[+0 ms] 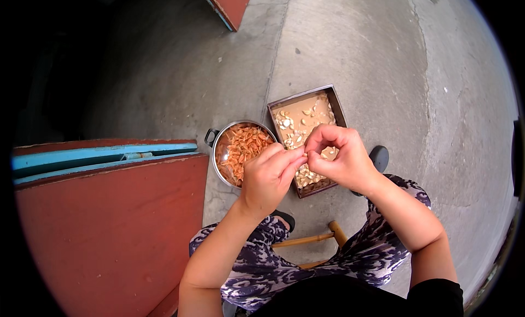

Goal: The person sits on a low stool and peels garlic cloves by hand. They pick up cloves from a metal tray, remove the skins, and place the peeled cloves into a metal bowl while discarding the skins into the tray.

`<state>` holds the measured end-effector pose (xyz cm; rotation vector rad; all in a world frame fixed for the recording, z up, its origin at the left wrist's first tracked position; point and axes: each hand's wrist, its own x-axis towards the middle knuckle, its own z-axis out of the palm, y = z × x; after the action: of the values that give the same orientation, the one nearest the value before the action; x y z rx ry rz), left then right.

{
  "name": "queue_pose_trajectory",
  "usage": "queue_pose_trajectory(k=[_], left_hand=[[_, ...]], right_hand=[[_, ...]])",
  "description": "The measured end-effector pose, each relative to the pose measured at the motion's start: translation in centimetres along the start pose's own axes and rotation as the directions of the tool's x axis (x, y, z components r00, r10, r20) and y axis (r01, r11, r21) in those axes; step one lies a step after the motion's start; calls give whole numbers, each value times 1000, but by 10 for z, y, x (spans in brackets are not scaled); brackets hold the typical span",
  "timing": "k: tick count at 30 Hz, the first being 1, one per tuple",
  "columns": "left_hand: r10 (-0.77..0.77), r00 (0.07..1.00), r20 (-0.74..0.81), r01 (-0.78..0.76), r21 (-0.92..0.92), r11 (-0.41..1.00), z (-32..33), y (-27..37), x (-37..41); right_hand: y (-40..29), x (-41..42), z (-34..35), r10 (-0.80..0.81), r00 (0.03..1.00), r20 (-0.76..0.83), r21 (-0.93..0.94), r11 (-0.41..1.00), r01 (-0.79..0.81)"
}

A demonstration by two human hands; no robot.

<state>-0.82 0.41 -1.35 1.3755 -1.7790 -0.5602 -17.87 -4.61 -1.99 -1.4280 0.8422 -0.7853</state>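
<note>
My left hand (266,175) and my right hand (344,155) meet at their fingertips. Between them they pinch a small pale piece (305,155), probably a garlic clove, mostly covered by the fingers. Under my right hand stands a rectangular tray (341,107) with dark walls and a tan bottom. Pale pieces that look like garlic cloves (286,123) are scattered in it, thickest along its left side and near end. Left of the tray is a round metal pot (217,163) holding orange shrimp-like pieces (246,142); my left hand hides part of its near right side.
A red-brown wooden panel with blue edges (110,226) stands close at the left. Another red panel (233,5) juts in at the top. The pot's black handle (211,136) points left. Below the tray are my sandalled foot (285,220) and a bamboo stool (305,240) on the concrete floor (361,62).
</note>
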Motion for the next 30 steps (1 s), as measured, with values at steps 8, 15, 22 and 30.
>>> queue_pose_trajectory(k=[8,15,22,30], left_hand=[[-139,990,-7,137,-156,978,1,3,1],[-233,973,2,223,-293,930,4,-2,-1],[-489,847,208,495,-644,583,3,-1,0],[-575,765,290,593,-666,453,-4,-2,2]], right_hand=[[2,0,-1,162,986,27,307,938,-162],[-1,0,-3,179,983,34,340,923,-179],[-5,0,-2,157,987,18,379,913,-152],[-3,1,-4,53,998,-39,157,986,-47]])
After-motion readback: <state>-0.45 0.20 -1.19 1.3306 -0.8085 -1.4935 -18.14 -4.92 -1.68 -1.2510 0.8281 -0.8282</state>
